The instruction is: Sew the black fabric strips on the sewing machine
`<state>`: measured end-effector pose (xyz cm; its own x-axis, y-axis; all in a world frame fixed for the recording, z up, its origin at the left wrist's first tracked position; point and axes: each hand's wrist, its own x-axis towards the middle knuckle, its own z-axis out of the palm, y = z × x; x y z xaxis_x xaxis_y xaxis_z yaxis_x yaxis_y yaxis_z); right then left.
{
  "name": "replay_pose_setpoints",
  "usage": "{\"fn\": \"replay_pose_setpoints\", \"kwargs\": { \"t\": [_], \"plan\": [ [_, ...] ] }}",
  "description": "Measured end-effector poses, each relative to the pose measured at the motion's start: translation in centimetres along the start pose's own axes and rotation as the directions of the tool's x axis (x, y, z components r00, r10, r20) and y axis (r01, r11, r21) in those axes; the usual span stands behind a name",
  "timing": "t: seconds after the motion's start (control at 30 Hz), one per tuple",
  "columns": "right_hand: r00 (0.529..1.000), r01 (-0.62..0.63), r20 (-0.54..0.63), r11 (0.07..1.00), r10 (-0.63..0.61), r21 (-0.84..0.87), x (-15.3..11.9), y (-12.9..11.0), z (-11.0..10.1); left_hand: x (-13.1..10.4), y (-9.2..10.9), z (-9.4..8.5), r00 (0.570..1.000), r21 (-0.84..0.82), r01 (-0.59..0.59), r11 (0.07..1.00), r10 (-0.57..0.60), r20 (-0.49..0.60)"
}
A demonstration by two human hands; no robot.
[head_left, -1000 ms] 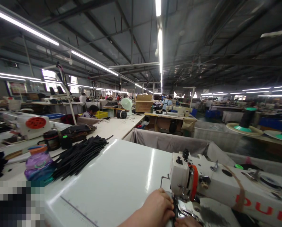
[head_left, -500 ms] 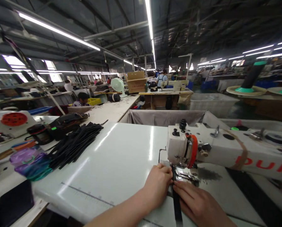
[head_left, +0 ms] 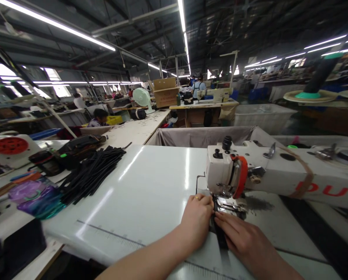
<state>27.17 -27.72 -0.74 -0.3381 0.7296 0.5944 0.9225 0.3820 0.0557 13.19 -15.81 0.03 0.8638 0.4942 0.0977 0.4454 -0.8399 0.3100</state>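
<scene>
A narrow black fabric strip [head_left: 220,235] lies on the sewing machine's bed, its far part running under the head of the white sewing machine [head_left: 220,169]. My left hand [head_left: 197,217], wearing a ring, has its fingers curled down on the strip's left side, close to the presser area. On the other side, my right hand [head_left: 245,237] keeps its fingers together, the tips pressed at the strip's right edge beside the metal plate [head_left: 228,204]. Its thumb is mostly hidden. The needle is too small to make out behind the hands.
Many black strips [head_left: 95,173] lie piled on the table's left side. Beside them are a purple-teal pouch [head_left: 36,198] and a dark mug [head_left: 47,162]. A cloth-lined bin [head_left: 191,136] stands behind the table. A wide black band [head_left: 314,229] lies right of the machine.
The strip has moved forward under the machine; its near end, earlier beyond the bottom edge, now shows between my hands. Both hands keep nearly the same place beside the machine.
</scene>
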Motion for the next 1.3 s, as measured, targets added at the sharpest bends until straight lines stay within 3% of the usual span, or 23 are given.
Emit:
{"fn": "replay_pose_setpoints", "kwargs": {
  "t": [0.3,0.43,0.67,0.8,1.0,1.3],
  "plan": [
    [0.999,-0.025,0.041,0.999,0.024,0.020,0.2,-0.2,-0.3,-0.3,0.5,-0.3,1.000,-0.019,0.006,1.000,-0.006,0.001],
    [0.998,-0.058,0.037,0.997,0.056,0.052,0.4,0.2,-0.2,0.1,0.2,-0.6,0.998,-0.042,0.006,0.999,-0.008,-0.059],
    [0.986,-0.142,0.127,0.946,0.108,0.291,0.4,0.3,-1.0,0.5,-0.2,-0.4,0.988,-0.067,-0.016,0.998,0.005,-0.153],
    [0.987,-0.153,0.097,0.920,0.126,0.361,0.5,0.2,-1.4,0.4,-0.5,-0.1,0.982,-0.097,-0.057,0.994,0.039,-0.186],
    [0.992,-0.126,0.016,0.966,0.125,0.227,0.5,0.9,-0.7,0.4,-0.5,-0.3,0.975,-0.099,-0.104,0.990,0.082,-0.207],
    [0.989,-0.132,0.057,0.990,0.135,-0.055,0.0,1.8,0.9,0.3,-0.1,-0.3,0.976,-0.091,-0.108,0.990,0.087,-0.202]
  ]
}}
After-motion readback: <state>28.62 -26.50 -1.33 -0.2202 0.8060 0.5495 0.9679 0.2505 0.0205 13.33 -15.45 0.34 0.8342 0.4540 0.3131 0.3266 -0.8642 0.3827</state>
